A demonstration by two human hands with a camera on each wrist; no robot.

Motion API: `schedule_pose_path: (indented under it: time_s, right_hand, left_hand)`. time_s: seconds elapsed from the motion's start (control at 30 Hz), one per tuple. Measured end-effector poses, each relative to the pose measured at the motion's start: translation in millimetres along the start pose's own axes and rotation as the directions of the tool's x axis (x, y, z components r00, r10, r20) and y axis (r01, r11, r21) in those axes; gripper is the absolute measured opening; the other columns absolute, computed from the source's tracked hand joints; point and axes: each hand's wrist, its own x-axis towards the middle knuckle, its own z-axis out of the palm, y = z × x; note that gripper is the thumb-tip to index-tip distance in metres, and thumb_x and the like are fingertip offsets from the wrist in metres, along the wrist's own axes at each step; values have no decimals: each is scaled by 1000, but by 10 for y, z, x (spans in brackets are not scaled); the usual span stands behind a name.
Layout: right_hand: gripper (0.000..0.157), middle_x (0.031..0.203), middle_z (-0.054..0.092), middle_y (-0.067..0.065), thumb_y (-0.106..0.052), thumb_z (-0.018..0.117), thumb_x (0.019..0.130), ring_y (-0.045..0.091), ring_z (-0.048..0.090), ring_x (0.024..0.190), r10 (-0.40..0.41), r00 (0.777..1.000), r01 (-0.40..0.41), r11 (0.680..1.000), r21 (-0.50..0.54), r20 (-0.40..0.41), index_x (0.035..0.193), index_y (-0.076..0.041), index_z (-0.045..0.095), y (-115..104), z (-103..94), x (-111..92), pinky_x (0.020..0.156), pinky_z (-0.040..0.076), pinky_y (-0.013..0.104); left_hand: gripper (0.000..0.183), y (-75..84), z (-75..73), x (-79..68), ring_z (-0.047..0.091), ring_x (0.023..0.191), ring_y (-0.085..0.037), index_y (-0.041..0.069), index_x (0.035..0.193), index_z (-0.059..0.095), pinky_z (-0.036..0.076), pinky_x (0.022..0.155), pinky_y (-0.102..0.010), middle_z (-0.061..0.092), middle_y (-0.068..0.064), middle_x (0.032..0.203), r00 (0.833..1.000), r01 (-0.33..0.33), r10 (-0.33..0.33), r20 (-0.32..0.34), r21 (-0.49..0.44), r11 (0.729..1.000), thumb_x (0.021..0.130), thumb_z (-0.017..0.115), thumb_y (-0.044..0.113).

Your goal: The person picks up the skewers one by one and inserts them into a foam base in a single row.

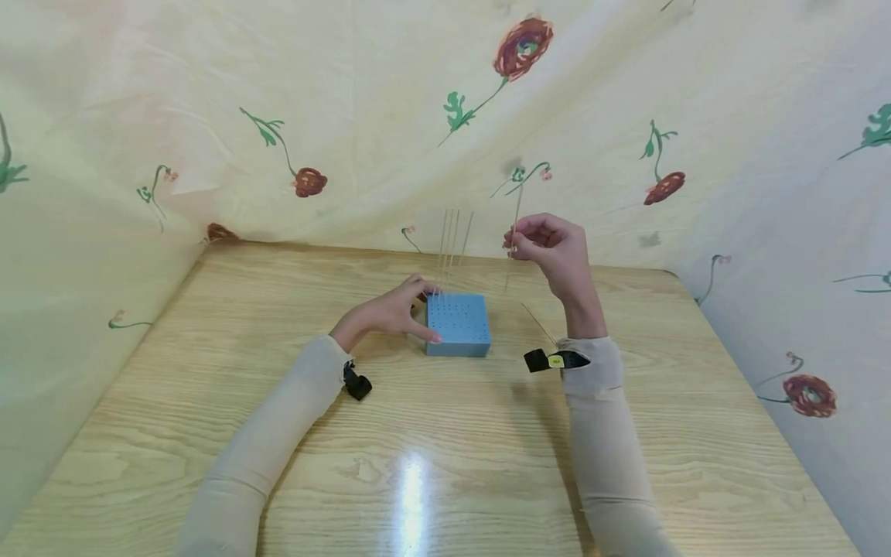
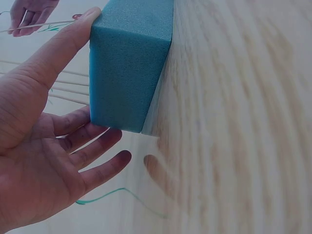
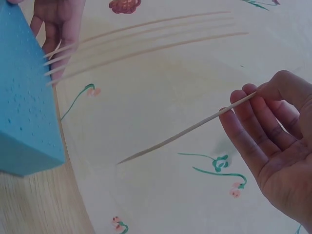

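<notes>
A blue foam block [image 1: 459, 329] dotted with small holes sits on the wooden table. Several thin wooden skewers [image 1: 445, 247] stand upright along its back left part. My left hand [image 1: 393, 309] holds the block from the left, thumb at the front edge and fingers at the back corner; in the left wrist view the thumb [image 2: 73, 36] lies along the block's upper edge. To the right, my right hand [image 1: 550, 244] is raised above the table and pinches one more skewer [image 3: 180, 134] between thumb and fingers. Its pointed end slants down, apart from the block.
Another skewer [image 1: 538, 322] lies on the table [image 1: 334, 480] beside the right wrist, partly hidden by the wrist camera [image 1: 536, 360]. Cloth with printed flowers [image 1: 390, 93] hangs behind the table and along both sides.
</notes>
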Motion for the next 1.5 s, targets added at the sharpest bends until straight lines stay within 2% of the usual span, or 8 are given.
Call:
schedule_pose_path:
  time_s: [0.47,0.9,1.37,1.5]
  right_hand:
    - [9,89,76,8,9,69,90,18,74,82,0,999,-4,995,96,38,94,1,70,62,107,14,72,62,30]
    - [6,90,75,7,5,71,91,18,73,84,-8,998,5,998,57,54,97,3,69,50,218,-19,74,62,31]
    - [8,92,75,6,6,69,92,17,73,86,-15,998,9,997,81,65,97,0,69,89,263,-26,77,62,31]
    - [6,92,75,6,6,69,93,17,73,86,-13,997,8,998,66,71,98,4,67,98,276,-23,77,62,31]
  left_hand:
    - [90,0,0,20,38,137,-31,6,155,35,37,114,-51,35,-13,145,1000,-2,2,-3,12,1000,85,85,33]
    - [91,29,-15,-8,37,137,-32,3,156,34,34,117,-52,35,-15,144,1000,-11,11,1,3,1000,85,85,29]
    - [89,51,-11,-13,37,138,-32,5,154,37,34,117,-51,36,-14,144,1000,-1,1,2,10,1000,84,86,30]
    - [89,44,-8,-4,37,139,-32,5,154,36,34,118,-51,36,-14,144,1000,4,-4,1,11,1000,85,85,30]
